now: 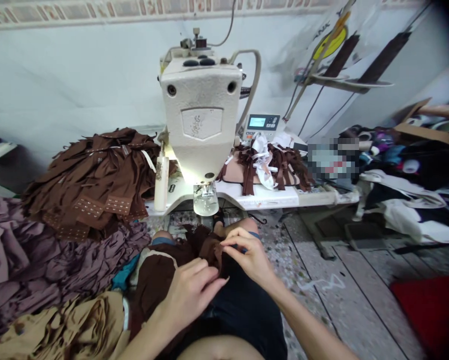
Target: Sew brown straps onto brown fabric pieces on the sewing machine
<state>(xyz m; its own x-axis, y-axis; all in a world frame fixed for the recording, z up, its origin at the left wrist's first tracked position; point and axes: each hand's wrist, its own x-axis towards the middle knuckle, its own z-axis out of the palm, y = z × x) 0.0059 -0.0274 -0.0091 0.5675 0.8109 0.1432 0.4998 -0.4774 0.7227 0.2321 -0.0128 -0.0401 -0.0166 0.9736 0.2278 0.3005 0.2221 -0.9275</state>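
Brown fabric (210,253) lies bunched over my lap between the knees. My right hand (249,256) pinches its upper edge between thumb and fingertips. Closer to my body, my left hand (192,289) is closed at the near side of the same fabric, fingers curled and thumb pointing right; the gripped part is mostly hidden under the fingers. Another stretch of brown cloth (155,282) with a pale edge drapes over my left thigh. Beyond both hands stands a white sewing machine (200,120), its lit needle area behind a clear guard (205,201).
Left of the machine is a heap of brown pieces (97,175) with rows of hooks. Mauve cloth (59,270) and tan cloth (67,330) pile up at my left. Brown and white strips (264,162) lie on the machine table (269,200). Thread cones (385,57) stand at upper right.
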